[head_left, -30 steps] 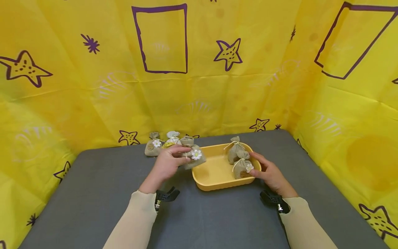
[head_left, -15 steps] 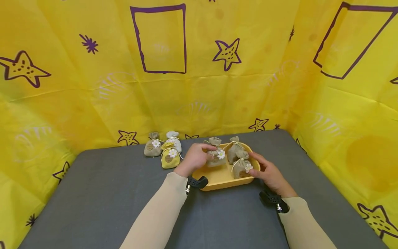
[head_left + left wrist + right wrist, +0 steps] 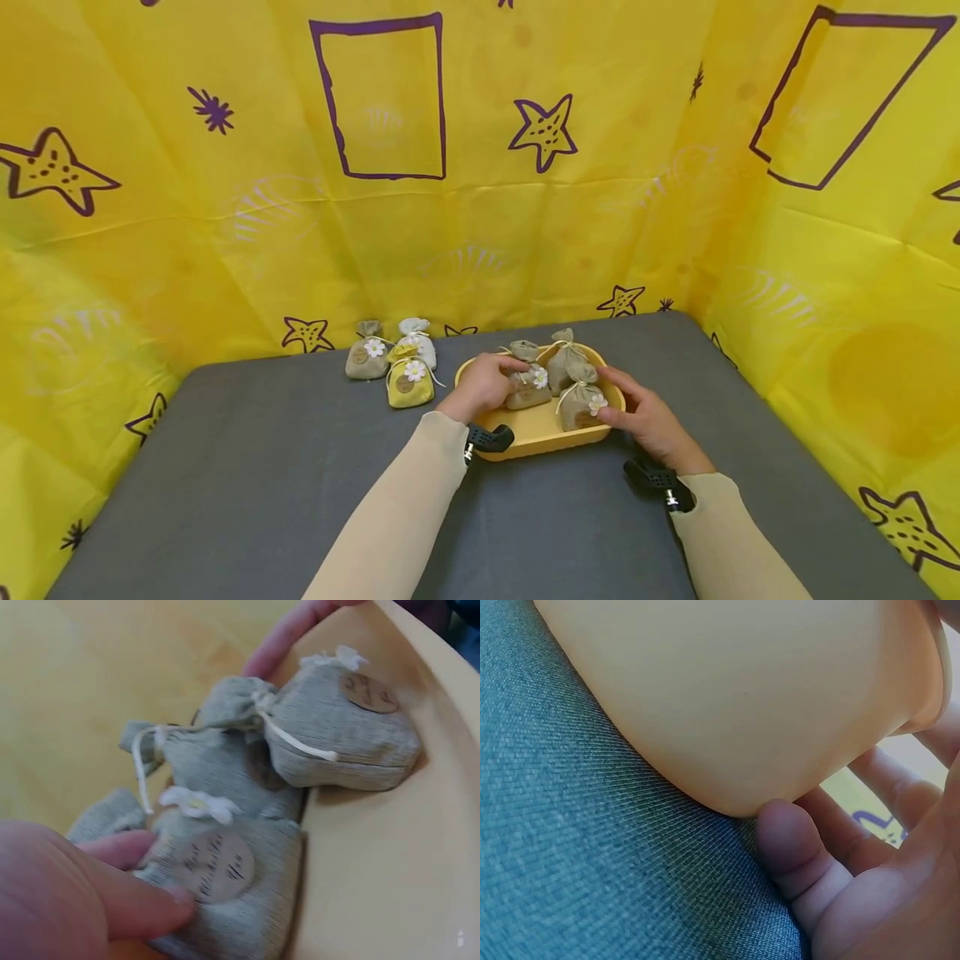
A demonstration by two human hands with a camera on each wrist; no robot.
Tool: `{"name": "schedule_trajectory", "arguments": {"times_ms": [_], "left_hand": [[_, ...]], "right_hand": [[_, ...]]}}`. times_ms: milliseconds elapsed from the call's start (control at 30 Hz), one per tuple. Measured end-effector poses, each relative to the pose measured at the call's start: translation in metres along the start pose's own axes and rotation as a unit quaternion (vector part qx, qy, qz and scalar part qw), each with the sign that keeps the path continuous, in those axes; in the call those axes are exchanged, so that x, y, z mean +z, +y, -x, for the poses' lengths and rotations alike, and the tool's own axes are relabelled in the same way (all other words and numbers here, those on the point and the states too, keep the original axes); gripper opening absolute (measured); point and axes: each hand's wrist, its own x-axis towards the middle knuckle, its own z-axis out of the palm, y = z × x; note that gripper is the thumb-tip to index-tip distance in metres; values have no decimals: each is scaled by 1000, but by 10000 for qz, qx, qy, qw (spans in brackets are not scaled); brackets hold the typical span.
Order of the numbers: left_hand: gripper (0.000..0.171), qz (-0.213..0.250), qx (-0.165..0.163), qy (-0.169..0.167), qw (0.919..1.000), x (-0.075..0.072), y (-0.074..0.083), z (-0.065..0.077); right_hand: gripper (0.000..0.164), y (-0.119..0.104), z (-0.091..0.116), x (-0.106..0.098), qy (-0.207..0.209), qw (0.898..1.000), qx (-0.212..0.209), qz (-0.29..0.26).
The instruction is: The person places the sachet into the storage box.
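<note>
Low in the left part of the yellow tray [image 3: 525,427], my left hand [image 3: 482,388] pinches a beige drawstring pouch [image 3: 529,395] with a white flower. In the left wrist view its round label reads "Best Wishes for You", and the thumb [image 3: 154,904] lies across the label's edge. Two more beige pouches lean together at the tray's right end, a rear pouch [image 3: 561,367] and a front pouch [image 3: 581,404]. My right hand [image 3: 652,421] grips the tray's right end, thumb at the front corner and fingers along the far side. Seen from the right wrist, fingers touch the tray's outer wall [image 3: 742,712].
Left of the tray, a yellow pouch [image 3: 410,387], a white pouch [image 3: 422,337] and another beige pouch [image 3: 366,358] stand grouped on the grey tabletop [image 3: 300,450]. A yellow patterned cloth [image 3: 480,233] rises behind the table and along its sides.
My left hand has carried the beige pouch rightward from beside the tray, over its rim and down into it. The yellow pouch came into full view. My right hand stays on the tray.
</note>
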Motion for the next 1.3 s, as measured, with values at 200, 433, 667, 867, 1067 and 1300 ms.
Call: {"name": "schedule_trajectory", "arguments": {"times_ms": [200, 433, 667, 867, 1067, 1300], "left_hand": [[40, 402, -118, 165, 9990, 8, -3, -4], [38, 328, 37, 47, 9994, 9, -4, -4], [36, 328, 90, -16, 9994, 7, -1, 1], [37, 122, 349, 56, 9993, 1, 4, 13], [38, 100, 852, 197, 9961, -9, 6, 34], [37, 1854, 603, -212, 9806, -23, 3, 65]], "right_hand": [[66, -1, -2, 0, -51, 9999, -74, 73], [66, -1, -1, 1, -31, 10000, 5, 46], [66, -1, -1, 2, -22, 10000, 27, -7], [67, -1, -2, 4, -51, 10000, -47, 11], [68, 0, -1, 3, -35, 10000, -74, -44], [68, 2, -1, -1, -3, 9999, 23, 128]]}}
